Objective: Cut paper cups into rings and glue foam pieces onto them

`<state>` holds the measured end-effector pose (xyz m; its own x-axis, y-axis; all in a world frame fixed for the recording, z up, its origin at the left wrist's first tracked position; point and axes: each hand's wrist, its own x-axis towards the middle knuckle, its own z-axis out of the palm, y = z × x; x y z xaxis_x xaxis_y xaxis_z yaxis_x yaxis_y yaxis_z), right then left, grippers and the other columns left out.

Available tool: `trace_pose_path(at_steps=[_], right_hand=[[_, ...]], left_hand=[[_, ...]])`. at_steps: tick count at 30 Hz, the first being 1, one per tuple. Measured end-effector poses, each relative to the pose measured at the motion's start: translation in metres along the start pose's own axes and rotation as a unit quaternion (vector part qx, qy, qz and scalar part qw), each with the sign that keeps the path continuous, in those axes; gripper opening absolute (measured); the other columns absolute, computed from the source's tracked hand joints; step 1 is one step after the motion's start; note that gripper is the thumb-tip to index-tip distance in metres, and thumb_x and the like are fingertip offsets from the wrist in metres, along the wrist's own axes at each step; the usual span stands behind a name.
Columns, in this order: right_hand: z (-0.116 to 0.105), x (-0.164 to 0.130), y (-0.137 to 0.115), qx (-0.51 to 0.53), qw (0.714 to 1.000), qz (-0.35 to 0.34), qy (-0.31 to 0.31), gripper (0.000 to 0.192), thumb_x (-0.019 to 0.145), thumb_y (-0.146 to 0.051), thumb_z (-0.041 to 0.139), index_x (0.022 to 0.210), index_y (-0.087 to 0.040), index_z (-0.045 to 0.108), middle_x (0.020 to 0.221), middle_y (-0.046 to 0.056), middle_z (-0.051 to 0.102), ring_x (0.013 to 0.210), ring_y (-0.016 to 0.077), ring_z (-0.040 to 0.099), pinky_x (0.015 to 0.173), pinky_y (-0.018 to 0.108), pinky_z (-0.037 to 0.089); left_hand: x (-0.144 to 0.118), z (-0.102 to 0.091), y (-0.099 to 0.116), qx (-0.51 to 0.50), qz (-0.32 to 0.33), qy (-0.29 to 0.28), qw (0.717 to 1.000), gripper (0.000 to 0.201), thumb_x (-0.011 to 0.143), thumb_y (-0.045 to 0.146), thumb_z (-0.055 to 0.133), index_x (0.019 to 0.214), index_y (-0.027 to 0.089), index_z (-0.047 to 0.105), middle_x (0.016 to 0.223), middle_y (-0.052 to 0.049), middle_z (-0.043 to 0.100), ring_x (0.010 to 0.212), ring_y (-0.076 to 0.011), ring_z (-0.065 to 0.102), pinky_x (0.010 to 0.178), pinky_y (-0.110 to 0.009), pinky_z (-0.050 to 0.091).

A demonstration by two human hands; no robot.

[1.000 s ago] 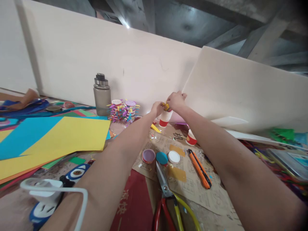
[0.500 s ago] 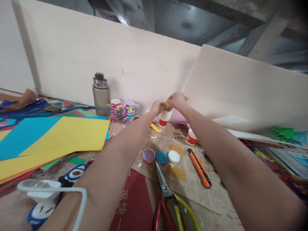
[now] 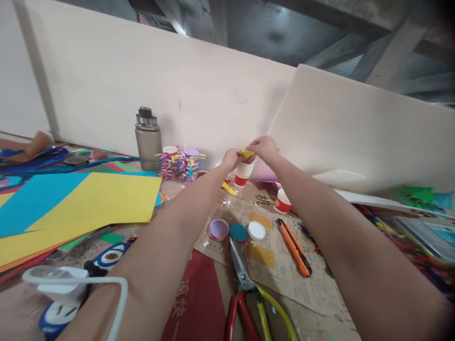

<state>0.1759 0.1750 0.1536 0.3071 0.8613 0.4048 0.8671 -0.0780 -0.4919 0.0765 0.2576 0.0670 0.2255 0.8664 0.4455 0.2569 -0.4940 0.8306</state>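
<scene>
At the back of the table, a stack of paper cups (image 3: 241,182) with a red band stands upright with thin, coloured sticks or strips poking out. My left hand (image 3: 232,160) is closed at the left of the cups' mouth, fingertips on a small yellow piece (image 3: 246,155). From the right, my right hand (image 3: 264,146) pinches at the same yellow piece just above the rim. The piece's exact shape is too small to make out. A cut-down red and white cup (image 3: 283,202) stands beneath my right forearm.
Purple, teal and white discs (image 3: 256,231) lie on brown paper, beside an orange utility knife (image 3: 295,247) and large scissors (image 3: 243,274). A bottle (image 3: 148,142) and decorated stacks (image 3: 190,163) stand back left. Coloured sheets (image 3: 103,199) and a power strip (image 3: 64,312) are at left.
Both hands stay at the cup stack with hardly any movement. The right fingers have shifted slightly over the yellow piece. The camera view has moved a little.
</scene>
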Motion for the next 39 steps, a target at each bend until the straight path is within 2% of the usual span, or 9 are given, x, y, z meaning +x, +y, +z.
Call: trace_pose_path(at_steps=[6,18,21,24,27,29,33,36,39], right_hand=[[-0.002,-0.001,0.005,0.078,0.996,-0.032,0.021,0.018,0.073,-0.031,0.069,0.082,-0.015,0.073,0.074,0.003,0.069,0.077,0.0172,0.061,0.075,0.033,0.045],[-0.013,-0.001,-0.001,0.161,0.973,-0.132,0.104,0.017,0.092,-0.026,0.046,0.098,-0.018,0.059,0.096,0.006,0.067,0.088,0.0157,0.062,0.078,0.029,0.047],[-0.026,-0.005,-0.006,0.273,0.943,-0.138,0.131,0.016,0.096,-0.033,0.045,0.101,-0.021,0.055,0.096,0.003,0.066,0.081,0.0141,0.065,0.07,0.028,0.049],[-0.047,-0.012,-0.011,0.394,0.896,-0.137,0.153,0.013,0.097,-0.034,0.042,0.102,-0.024,0.049,0.092,0.001,0.066,0.072,0.012,0.066,0.062,0.026,0.051],[-0.07,-0.024,-0.014,0.486,0.847,-0.13,0.174,0.007,0.098,-0.028,0.038,0.098,-0.025,0.044,0.091,-0.001,0.067,0.07,0.0102,0.068,0.063,0.025,0.053],[-0.079,-0.037,-0.012,0.52,0.828,-0.123,0.168,0.006,0.098,-0.027,0.038,0.094,-0.026,0.042,0.089,-0.002,0.067,0.072,0.0099,0.069,0.065,0.026,0.055],[-0.079,-0.065,-0.005,0.53,0.831,-0.11,0.128,0.008,0.096,-0.033,0.044,0.091,-0.027,0.043,0.091,-0.002,0.068,0.074,0.0108,0.069,0.063,0.025,0.056],[-0.073,-0.083,0.002,0.52,0.84,-0.098,0.12,0.016,0.094,-0.042,0.049,0.092,-0.026,0.045,0.094,0.0,0.068,0.078,0.0121,0.07,0.061,0.025,0.056],[-0.071,-0.099,0.012,0.507,0.848,-0.077,0.131,0.024,0.092,-0.049,0.05,0.093,-0.026,0.046,0.099,0.002,0.068,0.083,0.0128,0.069,0.059,0.024,0.055]], left_hand=[[-0.001,0.001,0.0,-0.018,-0.003,0.004,1.0,0.008,0.065,0.014,0.061,0.058,0.013,0.064,0.056,0.002,0.059,0.061,-0.0121,0.051,0.063,-0.026,0.041],[0.003,0.005,-0.007,-0.054,-0.006,-0.002,0.999,0.007,0.066,0.013,0.062,0.062,0.014,0.067,0.062,-0.001,0.066,0.063,-0.0128,0.056,0.066,-0.025,0.045],[0.003,0.004,-0.006,-0.052,-0.015,0.0,0.999,0.007,0.067,0.012,0.062,0.064,0.014,0.069,0.065,-0.002,0.067,0.066,-0.0138,0.058,0.07,-0.026,0.047],[0.0,0.003,-0.003,-0.049,-0.014,0.005,0.999,0.008,0.069,0.01,0.063,0.067,0.014,0.069,0.072,-0.004,0.07,0.071,-0.0142,0.06,0.075,-0.027,0.047],[-0.005,0.0,0.001,-0.05,-0.006,0.006,0.999,0.008,0.07,0.01,0.066,0.075,0.014,0.07,0.082,-0.005,0.071,0.077,-0.0143,0.06,0.078,-0.027,0.047],[-0.009,-0.003,0.005,-0.05,-0.004,0.003,0.999,0.019,0.069,0.011,0.07,0.087,0.014,0.071,0.088,-0.005,0.072,0.08,-0.0148,0.06,0.079,-0.027,0.047],[-0.014,-0.011,0.011,-0.029,0.016,0.004,0.999,0.05,0.062,0.012,0.076,0.112,0.014,0.068,0.111,-0.009,0.069,0.096,-0.0179,0.061,0.088,-0.028,0.046],[-0.019,-0.019,0.013,-0.037,0.039,0.018,0.998,0.061,0.062,0.009,0.071,0.122,0.016,0.063,0.127,-0.01,0.063,0.112,-0.0217,0.057,0.097,-0.031,0.043],[-0.033,-0.023,0.015,-0.076,-0.011,0.12,0.99,0.057,0.066,0.002,0.057,0.122,0.015,0.062,0.129,-0.011,0.061,0.114,-0.0212,0.056,0.099,-0.032,0.043]])
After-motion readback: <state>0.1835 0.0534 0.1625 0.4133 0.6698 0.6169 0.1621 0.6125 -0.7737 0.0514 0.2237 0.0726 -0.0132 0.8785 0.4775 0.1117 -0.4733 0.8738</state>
